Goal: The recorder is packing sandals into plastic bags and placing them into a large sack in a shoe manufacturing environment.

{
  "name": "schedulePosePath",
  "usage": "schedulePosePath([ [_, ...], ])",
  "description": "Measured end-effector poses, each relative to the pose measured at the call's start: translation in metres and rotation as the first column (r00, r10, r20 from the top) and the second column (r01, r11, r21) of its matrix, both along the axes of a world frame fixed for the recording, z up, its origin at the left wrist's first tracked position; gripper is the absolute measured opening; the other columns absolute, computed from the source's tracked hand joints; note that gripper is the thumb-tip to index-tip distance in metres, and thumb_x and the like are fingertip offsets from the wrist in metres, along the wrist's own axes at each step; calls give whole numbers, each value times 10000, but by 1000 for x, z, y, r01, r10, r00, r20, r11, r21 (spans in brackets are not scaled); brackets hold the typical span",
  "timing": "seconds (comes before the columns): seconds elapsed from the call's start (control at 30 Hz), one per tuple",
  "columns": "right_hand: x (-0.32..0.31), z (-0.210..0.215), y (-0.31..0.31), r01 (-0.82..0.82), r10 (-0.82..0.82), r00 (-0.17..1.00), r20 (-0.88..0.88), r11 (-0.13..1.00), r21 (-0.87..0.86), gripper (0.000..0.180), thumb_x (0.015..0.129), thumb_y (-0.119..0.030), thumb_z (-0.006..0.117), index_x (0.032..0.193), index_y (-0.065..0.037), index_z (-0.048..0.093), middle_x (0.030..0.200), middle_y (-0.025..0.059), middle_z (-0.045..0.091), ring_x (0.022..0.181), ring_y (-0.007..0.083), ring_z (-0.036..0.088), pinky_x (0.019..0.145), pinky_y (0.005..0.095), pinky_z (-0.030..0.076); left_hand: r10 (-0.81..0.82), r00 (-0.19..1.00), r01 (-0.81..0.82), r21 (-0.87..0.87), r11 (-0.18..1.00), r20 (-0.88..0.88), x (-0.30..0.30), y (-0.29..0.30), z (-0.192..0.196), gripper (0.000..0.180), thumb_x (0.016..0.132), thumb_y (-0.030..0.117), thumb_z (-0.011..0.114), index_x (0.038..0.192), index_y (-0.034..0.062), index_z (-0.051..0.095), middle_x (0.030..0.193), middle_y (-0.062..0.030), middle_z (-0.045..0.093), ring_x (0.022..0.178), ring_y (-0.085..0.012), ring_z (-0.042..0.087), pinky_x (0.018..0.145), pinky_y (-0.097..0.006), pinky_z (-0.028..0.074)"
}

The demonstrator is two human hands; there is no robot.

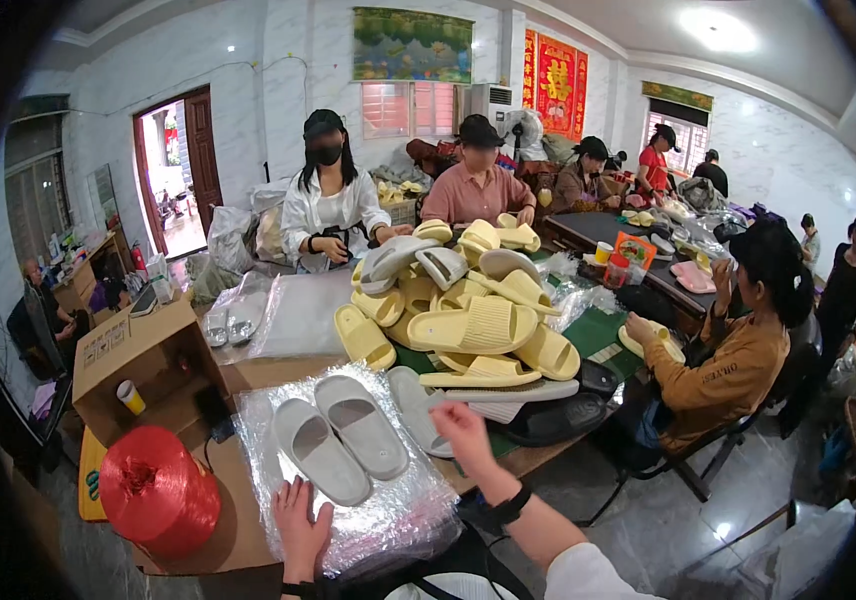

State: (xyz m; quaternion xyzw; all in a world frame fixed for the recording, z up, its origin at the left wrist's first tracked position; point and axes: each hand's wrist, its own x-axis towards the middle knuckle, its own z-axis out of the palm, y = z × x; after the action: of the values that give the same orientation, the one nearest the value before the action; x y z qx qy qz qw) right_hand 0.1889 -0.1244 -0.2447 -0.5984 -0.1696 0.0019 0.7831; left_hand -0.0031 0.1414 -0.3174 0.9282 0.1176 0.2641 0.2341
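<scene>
A pair of light grey slippers (pixel 360 425) lies side by side on a stack of clear plastic bags (pixel 418 515). My left hand (pixel 300 522) rests flat on the bags below the left slipper, fingers spread. Over the edge of another grey slipper (pixel 412 408), just right of the bags, is my right hand (pixel 463 438), its fingers curled in; whether it grips anything is hidden. Behind it rises a heap of pale yellow slippers (pixel 478 325), with a few grey ones on top and black slippers (pixel 556 420) at its lower right.
At the left stand a large red spool of plastic twine (pixel 160 490) and an open cardboard box (pixel 138 370) with a paper cup (pixel 130 397) inside. More clear plastic sheets (pixel 298 315) lie behind. Several people sit around the tables; one in a brown jacket (pixel 723 370) handles a yellow slipper.
</scene>
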Motion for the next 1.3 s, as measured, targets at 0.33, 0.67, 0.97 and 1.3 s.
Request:
schedulePosePath([
  [0.33,-21,-100,26,31,-17,999,48,953,-301,164,934,-122,668,1027,13,674,725,-56,576,667,16,477,586,185,387,23,999,-24,24,999,28,4,3,-10,584,803,384,698,1243,6,628,1382,-195,562,1338,-411,437,1171,-545,212],
  [0.67,-18,-104,22,-45,39,997,-61,994,-104,161,954,-130,649,1036,7,666,803,-62,591,732,13,495,649,184,414,14,999,-16,38,999,33,4,5,-12,574,806,380,692,1236,4,633,1377,-199,565,1326,-416,446,1162,-548,226],
  [0.97,-16,-114,20,5,-8,1000,-15,985,-172,201,961,-164,651,1060,8,677,823,-71,597,750,13,498,671,187,417,6,1000,-6,13,1000,28,3,2,-12,575,791,357,699,1231,-8,632,1369,-210,566,1333,-425,443,1161,-553,230],
  [1.3,-15,-110,23,-33,33,999,-18,999,-22,191,990,-173,614,929,6,645,752,-94,510,706,13,429,612,187,360,36,999,-36,-7,999,30,4,3,-12,540,808,319,681,1235,-9,636,1378,-212,562,1358,-407,424,1181,-532,201],
])
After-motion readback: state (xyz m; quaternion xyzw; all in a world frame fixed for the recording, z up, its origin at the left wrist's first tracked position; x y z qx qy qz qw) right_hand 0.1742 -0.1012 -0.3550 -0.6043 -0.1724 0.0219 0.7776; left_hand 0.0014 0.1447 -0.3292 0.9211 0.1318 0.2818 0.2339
